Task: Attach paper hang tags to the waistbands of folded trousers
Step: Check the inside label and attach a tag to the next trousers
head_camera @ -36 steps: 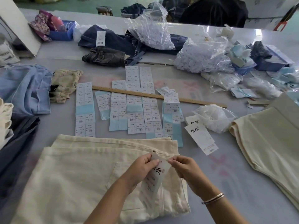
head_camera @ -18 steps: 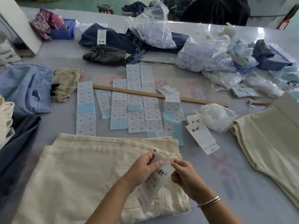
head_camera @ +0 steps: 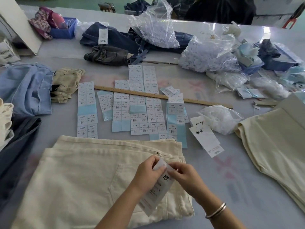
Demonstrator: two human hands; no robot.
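Right now both hands are on the hang tag point(head_camera: 158, 187), which hangs over the folded cream trousers point(head_camera: 85, 176) near the waistband corner, just below the rivet point(head_camera: 157, 153). Left hand point(head_camera: 148, 172) pinches the top edge, right hand point(head_camera: 184, 176) pinches the top right corner, fingers curled. Can't see a fastener or string, so whether it's threaded is unclear. Risks: paper tearing at the hole if pulled sideways, tag creasing under thumb pressure, or the fold shifting and disturbing the label sheets point(head_camera: 137, 106) just beyond
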